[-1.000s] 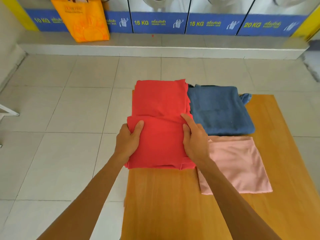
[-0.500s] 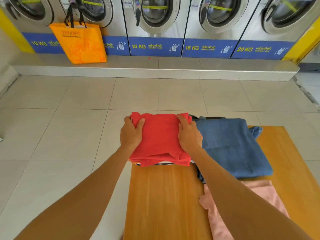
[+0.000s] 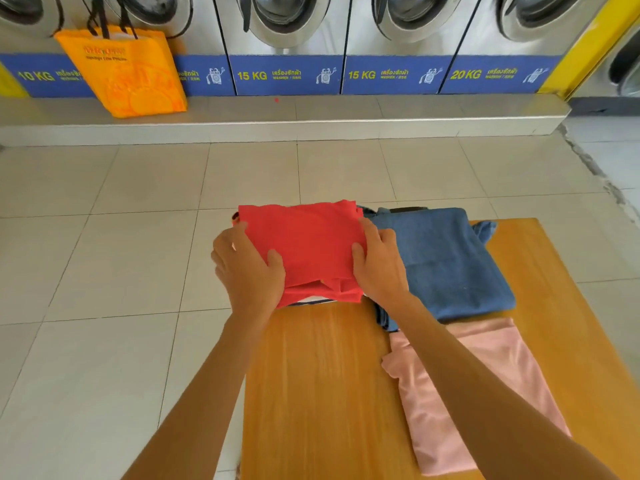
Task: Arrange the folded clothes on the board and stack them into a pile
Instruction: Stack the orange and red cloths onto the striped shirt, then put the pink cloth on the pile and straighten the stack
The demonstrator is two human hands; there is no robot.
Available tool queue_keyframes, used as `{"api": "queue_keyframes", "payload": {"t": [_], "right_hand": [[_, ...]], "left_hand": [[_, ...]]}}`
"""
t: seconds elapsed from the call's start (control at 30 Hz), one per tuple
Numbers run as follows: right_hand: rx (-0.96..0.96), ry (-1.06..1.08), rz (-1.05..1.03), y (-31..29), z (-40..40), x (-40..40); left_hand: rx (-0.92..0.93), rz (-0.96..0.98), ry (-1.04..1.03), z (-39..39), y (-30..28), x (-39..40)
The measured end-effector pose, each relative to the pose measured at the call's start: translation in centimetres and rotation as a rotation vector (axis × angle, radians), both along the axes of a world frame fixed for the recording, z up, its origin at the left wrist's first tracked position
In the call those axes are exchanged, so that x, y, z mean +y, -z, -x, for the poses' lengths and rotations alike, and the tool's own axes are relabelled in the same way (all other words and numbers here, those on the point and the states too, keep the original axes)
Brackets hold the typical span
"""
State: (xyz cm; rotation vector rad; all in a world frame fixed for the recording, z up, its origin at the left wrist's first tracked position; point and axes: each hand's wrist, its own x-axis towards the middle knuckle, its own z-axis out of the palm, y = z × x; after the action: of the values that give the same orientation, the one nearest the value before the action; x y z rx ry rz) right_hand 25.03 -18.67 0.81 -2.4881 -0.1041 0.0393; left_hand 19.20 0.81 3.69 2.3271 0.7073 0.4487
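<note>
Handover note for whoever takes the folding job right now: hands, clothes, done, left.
Left hand and right hand: each grips a side of the folded red garment.
Red sits at the board's far left corner, on a striped piece.
Blue garment lies beside it, pink garment nearer.
Done: all folded.
Left: stack blue and pink into one pile.
</note>
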Motion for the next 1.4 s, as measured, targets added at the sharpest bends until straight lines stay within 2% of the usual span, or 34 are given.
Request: {"api": "queue_keyframes", "payload": {"t": [0.07, 0.17, 0.23, 0.3, 0.37, 0.47, 0.53, 0.6, 0.7, 0.9, 0.97, 1.17, 1.4], "right_hand": [[-0.041, 0.014, -0.008, -0.3, 2.6, -2.4], [-0.09, 0.054, 0.047, -0.3, 6.5, -6.9], [-0.109, 0.104, 0.078, 0.1, 9.1, -10.6], [-0.073, 0.195, 0.119, 0.7, 11.1, -14.7], [0.012, 0.29, 0.208, 1.3, 12.5, -18.7], [0.224, 0.38, 0.304, 2.0, 13.5, -23.7], [0.344, 0.349, 0.289, 2.6, 14.1, -25.6], [0.385, 0.279, 0.278, 3.5, 15.0, -26.1], [0.395, 0.287, 0.186, 4.8, 16.3, -25.6], [0.409, 0.296, 0.07, 5.4, 20.0, -24.0], [0.395, 0.308, 0.03, 5.6, 21.9, -23.0], [0.397, 0.295, -0.101, 5.7, 25.8, -18.5], [0.28, 0.135, -0.123, 3.1, 24.0, -14.0]], "left_hand": [[-0.078, -0.021, 0.114, 3.3, -0.3, -4.0], [-0.067, 0.072, 0.441, 8.2, 0.9, -10.5], [0.083, 0.221, 0.609, 10.8, 2.3, -14.3], [0.269, 0.325, 0.652, 12.3, 3.9, -17.4], [0.377, 0.302, 0.669, 13.1, 5.4, -19.7], [0.4, 0.272, 0.593, 13.4, 6.5, -22.2], [0.366, 0.327, 0.491, 13.3, 6.9, -23.5], [0.338, 0.403, 0.401, 13.3, 6.8, -24.4], [0.338, 0.421, 0.376, 13.1, 6.7, -24.6], [0.484, 0.425, 0.306, 13.9, 7.2, -22.1], [0.493, 0.403, 0.341, 15.1, 7.1, -21.3], [0.463, 0.354, 0.568, 18.6, 6.1, -18.0], [0.324, 0.347, 0.434, 18.7, 3.3, -12.6]]}}
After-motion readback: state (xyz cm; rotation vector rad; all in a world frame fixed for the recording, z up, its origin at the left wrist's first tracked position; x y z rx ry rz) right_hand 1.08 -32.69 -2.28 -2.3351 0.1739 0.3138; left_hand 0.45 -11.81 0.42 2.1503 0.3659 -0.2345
